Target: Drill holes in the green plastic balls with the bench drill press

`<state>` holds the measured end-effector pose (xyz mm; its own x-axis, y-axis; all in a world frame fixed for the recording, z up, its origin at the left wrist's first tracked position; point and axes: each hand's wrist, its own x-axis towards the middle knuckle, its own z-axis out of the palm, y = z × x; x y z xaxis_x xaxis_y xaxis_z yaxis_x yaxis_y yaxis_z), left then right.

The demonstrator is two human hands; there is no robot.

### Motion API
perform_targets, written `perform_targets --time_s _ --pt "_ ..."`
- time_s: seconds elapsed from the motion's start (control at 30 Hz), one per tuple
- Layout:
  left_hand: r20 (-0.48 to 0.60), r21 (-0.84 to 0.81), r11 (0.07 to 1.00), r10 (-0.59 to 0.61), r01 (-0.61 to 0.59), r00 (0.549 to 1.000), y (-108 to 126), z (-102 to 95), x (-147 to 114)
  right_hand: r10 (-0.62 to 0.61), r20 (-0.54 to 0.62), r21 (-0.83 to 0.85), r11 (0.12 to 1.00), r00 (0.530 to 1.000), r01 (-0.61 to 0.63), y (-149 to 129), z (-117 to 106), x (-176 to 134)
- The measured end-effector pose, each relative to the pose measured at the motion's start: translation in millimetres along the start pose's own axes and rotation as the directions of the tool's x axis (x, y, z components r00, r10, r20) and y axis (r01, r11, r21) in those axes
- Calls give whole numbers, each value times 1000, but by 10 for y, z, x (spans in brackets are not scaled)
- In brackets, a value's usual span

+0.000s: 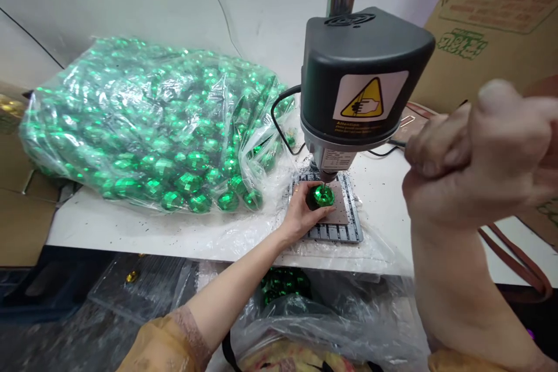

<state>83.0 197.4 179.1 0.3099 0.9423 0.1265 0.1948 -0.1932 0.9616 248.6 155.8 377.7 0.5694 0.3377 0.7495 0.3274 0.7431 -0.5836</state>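
The left hand (301, 209) is clamped on a faceted green ball (325, 198) — the drill press (366, 64) above it. Left of that hand, a bag of green balls (152, 128) lies on the counter (386, 186). Off to its right, the raised right hand (482, 157) is curled closed — around what, if anything, I cannot tell.

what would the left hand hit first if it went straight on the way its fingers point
The green faceted ball, which the left hand already holds between thumb and fingers. The drill chuck appears just above it, though depth is unclear.
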Motion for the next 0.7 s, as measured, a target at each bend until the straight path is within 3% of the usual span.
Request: perform_targets --time_s 0.1,0.17,0.23,0.3,0.37,0.43,0.5,0.53,0.6,0.67,0.7 --pt "-101 46 999 22 -17 995 80 -28 -149 -10 57 26 1000 998 8 -146 149 251" --pt "-128 168 982 106 -83 986 84 -111 -426 10 86 14 1000 996 -11 -183 198 323" --pt "22 315 922 228 -223 973 14 -227 -838 27 81 30 999 996 -30 -192 218 331" --pt "333 383 805 337 -453 881 -122 -343 -1289 45 65 61 997 997 -49 -190 226 315" --pt "539 414 667 369 -620 757 -272 -444 -1629 57 44 84 995 997 -61 -181 231 305" --pt "616 377 552 450 -744 647 -362 -545 -1719 54 21 94 994 998 -56 -165 230 308" --pt "598 349 495 536 -796 595 -334 -670 -1493 50 21 96 994 999 -52 -146 224 318" --pt "566 373 496 549 -784 616 -270 -746 -1269 47 23 99 994 999 -50 -136 219 322" --pt "451 531 536 477 -656 754 -60 -918 -664 45 28 110 993 999 -48 -116 208 329" --pt "267 754 532 289 -387 919 200 -1098 21 42 25 122 991 999 -45 -94 196 334" --pt "167 831 508 164 -228 972 324 -1181 342 44 28 124 991 999 -47 -83 190 337"
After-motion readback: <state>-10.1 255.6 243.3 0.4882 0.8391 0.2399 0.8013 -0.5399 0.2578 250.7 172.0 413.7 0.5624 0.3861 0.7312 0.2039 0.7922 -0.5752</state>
